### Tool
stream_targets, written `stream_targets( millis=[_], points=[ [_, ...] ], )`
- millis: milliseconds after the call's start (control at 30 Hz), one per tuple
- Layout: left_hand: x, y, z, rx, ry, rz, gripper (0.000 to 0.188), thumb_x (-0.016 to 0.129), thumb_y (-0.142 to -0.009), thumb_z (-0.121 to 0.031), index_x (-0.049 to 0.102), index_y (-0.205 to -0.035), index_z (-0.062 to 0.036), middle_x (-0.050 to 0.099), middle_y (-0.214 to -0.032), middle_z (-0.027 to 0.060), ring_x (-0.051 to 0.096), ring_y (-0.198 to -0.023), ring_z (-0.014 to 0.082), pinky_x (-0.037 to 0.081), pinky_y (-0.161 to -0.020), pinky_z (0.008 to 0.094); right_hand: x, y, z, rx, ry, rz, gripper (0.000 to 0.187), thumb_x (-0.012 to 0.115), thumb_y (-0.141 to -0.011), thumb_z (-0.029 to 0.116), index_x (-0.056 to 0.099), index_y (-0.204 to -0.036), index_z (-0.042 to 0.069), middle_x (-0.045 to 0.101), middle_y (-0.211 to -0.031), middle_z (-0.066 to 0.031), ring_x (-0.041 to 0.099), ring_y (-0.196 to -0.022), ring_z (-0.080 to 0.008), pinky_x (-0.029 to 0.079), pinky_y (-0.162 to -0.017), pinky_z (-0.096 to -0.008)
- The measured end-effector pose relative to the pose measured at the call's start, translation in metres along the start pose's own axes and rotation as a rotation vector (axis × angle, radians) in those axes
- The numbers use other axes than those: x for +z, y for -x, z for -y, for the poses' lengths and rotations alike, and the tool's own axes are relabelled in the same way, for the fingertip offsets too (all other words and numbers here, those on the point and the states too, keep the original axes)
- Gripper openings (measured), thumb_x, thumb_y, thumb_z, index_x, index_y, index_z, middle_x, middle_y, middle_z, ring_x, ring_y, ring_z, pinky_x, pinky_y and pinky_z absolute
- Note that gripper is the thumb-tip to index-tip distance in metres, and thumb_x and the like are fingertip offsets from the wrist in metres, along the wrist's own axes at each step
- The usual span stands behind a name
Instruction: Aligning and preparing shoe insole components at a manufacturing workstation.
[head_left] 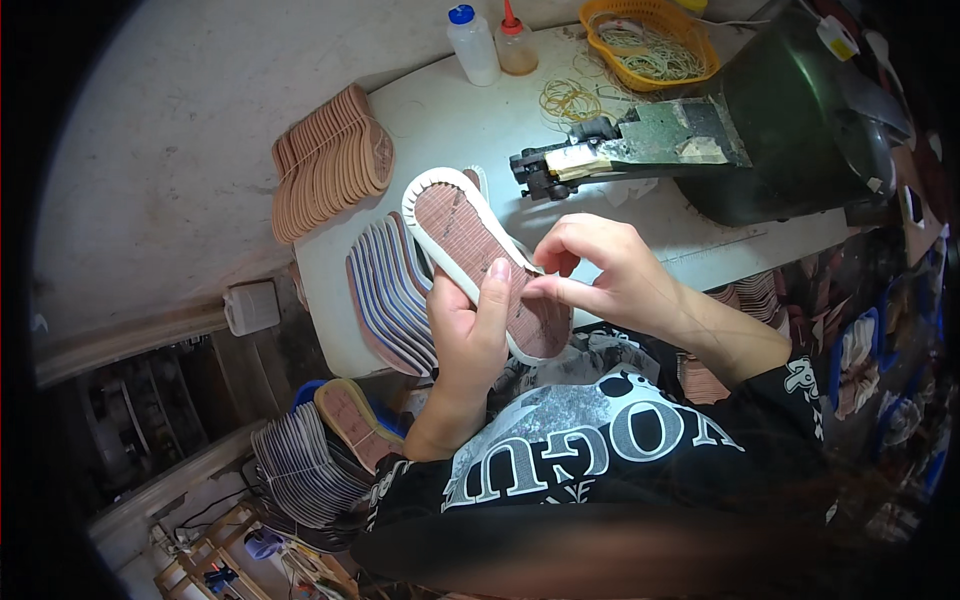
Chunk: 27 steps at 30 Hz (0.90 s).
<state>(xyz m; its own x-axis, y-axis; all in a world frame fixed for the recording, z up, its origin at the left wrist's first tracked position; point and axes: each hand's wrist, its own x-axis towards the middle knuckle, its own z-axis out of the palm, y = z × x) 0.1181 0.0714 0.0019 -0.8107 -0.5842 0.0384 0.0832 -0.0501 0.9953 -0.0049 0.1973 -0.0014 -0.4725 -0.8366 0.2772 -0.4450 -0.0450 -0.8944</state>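
Observation:
A shoe insole [455,222] with a ribbed reddish-brown underside is held tilted in front of me. White edging [414,205] is folded over its rim, with small pleats round the upper end. My left hand [468,325] grips the insole from the left, thumb on the brown face and fingers behind it. On the opposite side my right hand [600,262] pinches the white edging at the insole's middle between thumb and forefinger. Just behind the insole, a pile of insoles with white and blue edges [385,290] lies on the white table [440,115].
A tied bundle of brown insoles [330,165] rests at the table's left edge. Farther back are a blue-capped bottle [473,48], a red-tipped bottle [516,50] and a yellow basket [650,75] of bands. A dark green machine [790,110] fills the right side. More insoles [310,460] are stacked lower left.

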Motion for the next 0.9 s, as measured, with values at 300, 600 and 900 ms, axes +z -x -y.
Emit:
stream_targets(
  millis=[300, 600, 900],
  points=[
    [-0.001, -0.002, 0.012, 0.037, -0.182, 0.132, 0.033, 0.050, -0.094, -0.007, 0.042, -0.124, 0.0059, 0.055, -0.115, 0.0104, 0.054, -0.100, 0.0117, 0.043, -0.089, 0.0270, -0.006, 0.007, -0.004, -0.127, 0.225, -0.106, 0.004, 0.065, -0.080, 0.006, 0.062, -0.080, 0.004, 0.061, -0.073, -0.0071, 0.059, -0.066, -0.0196, 0.048, -0.061, -0.0312],
    [0.016, -0.062, 0.013, -0.076, 0.278, 0.074, 0.035, 0.054, -0.092, -0.005, 0.042, -0.123, 0.0028, 0.049, -0.121, 0.0124, 0.052, -0.105, 0.0136, 0.044, -0.090, 0.0279, -0.006, 0.049, -0.028, 0.510, -0.796, -0.004, 0.039, 0.054, -0.095, 0.029, 0.054, -0.121, -0.001, 0.060, -0.112, -0.0050, 0.055, -0.102, -0.0104, 0.041, -0.092, -0.0293],
    [0.041, -0.131, 0.062, 0.084, -0.200, -0.026, 0.029, 0.075, -0.076, -0.025, 0.064, -0.080, 0.0018, 0.051, -0.091, 0.0075, 0.049, -0.086, 0.0178, 0.040, -0.078, 0.0297, -0.013, 0.056, -0.021, 0.673, -0.789, -0.212, 0.031, 0.054, -0.095, 0.023, 0.057, -0.115, -0.001, 0.065, -0.095, -0.0037, 0.059, -0.081, -0.0057, 0.047, -0.072, -0.0219]
  ],
)
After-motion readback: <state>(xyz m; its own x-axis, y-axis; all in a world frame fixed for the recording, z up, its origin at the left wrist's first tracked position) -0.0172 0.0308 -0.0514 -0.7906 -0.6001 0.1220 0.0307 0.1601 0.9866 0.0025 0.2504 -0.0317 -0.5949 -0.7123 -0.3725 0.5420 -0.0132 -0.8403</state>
